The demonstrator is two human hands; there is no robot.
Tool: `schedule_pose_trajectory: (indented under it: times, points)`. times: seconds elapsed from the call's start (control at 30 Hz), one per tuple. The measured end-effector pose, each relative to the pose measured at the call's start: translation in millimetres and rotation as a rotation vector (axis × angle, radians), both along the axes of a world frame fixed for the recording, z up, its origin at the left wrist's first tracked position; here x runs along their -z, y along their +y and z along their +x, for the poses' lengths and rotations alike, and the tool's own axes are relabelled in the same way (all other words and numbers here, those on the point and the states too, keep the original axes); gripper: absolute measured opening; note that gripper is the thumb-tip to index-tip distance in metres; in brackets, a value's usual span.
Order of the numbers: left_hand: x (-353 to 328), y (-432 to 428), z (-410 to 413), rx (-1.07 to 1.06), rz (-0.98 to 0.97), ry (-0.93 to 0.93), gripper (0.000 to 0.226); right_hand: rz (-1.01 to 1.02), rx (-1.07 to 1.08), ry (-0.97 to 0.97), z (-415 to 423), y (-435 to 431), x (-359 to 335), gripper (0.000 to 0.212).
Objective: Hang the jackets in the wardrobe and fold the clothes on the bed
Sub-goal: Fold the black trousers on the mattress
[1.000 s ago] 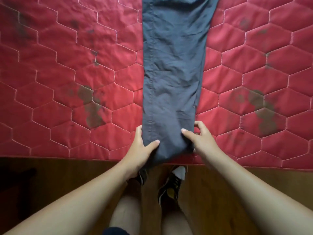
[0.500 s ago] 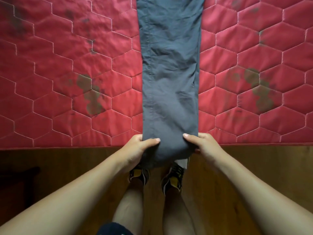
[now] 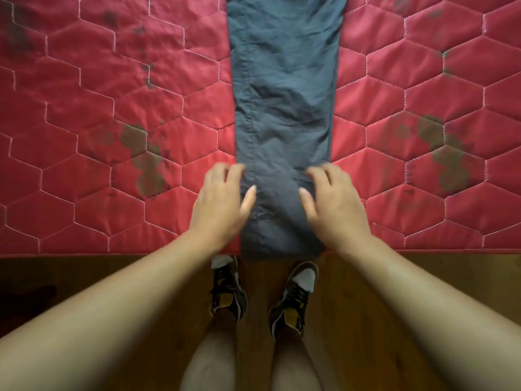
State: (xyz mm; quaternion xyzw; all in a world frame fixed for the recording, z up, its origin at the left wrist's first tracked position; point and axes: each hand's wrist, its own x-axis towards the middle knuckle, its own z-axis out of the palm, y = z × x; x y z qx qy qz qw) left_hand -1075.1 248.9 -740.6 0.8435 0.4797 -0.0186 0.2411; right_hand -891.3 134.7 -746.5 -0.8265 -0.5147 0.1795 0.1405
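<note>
The grey trousers lie lengthwise on the bed, hem at its near edge. My left hand and right hand flank the hem, fingers loose, gripping nothing. I should pinch both corners evenly and fold straight away from me.

Both arms outstretched, left hand and right hand palm-down, fingers loosely spread.

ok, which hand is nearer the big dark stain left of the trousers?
Left. The left hand sits just right of the stain; the right hand is across the trousers.
</note>
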Motion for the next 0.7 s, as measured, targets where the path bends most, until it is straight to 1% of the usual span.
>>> schedule_pose_trajectory:
  times: [0.03, 0.07, 0.1, 0.17, 0.2, 0.33, 0.43, 0.5, 0.6, 0.7]
  points:
    - [12.3, 11.9, 12.0, 0.091, 0.084, -0.026, 0.051, 0.054, -0.064, -0.052, 1.6, 19.6, 10.9, 0.046]
    - [26.9, 21.6, 21.5, 0.197, 0.168, -0.001, 0.058, 0.045, -0.126, -0.112, 3.4, 34.8, 24.0, 0.053]
    - [42.1, 28.8, 27.3, 0.296, 0.230, 0.054, 0.063, -0.009, -0.178, -0.179, 5.2, 45.1, 36.6, 0.059]
    - [70.4, 40.6, 29.3, 0.443, 0.270, 0.151, 0.068, -0.120, -0.231, -0.286, 14.0, 50.4, 61.9, 0.067]
    - [80.1, 43.4, 25.5, 0.475, 0.271, 0.174, 0.069, -0.145, -0.242, -0.311, 18.6, 46.7, 71.6, 0.069]
    - [89.6, 43.5, 20.0, 0.482, 0.273, 0.147, 0.070, -0.167, -0.262, -0.315, 23.8, 38.7, 80.5, 0.074]
    - [78.1, 40.3, 21.7, 0.489, 0.206, 0.161, 0.070, -0.221, -0.291, -0.283, 24.4, 37.1, 67.5, 0.076]
    - [64.2, 49.8, 28.5, 0.461, 0.168, 0.142, 0.066, -0.239, -0.287, -0.245, 31.3, 46.2, 51.4, 0.073]
    - [48.6, 87.8, 46.4, 0.398, 0.121, 0.074, 0.060, -0.191, -0.270, -0.218, 55.2, 78.5, 29.0, 0.065]
    - [40.2, 143.3, 78.6, 0.363, 0.143, 0.013, 0.063, -0.122, -0.287, -0.290, 92.2, 128.6, 20.2, 0.064]
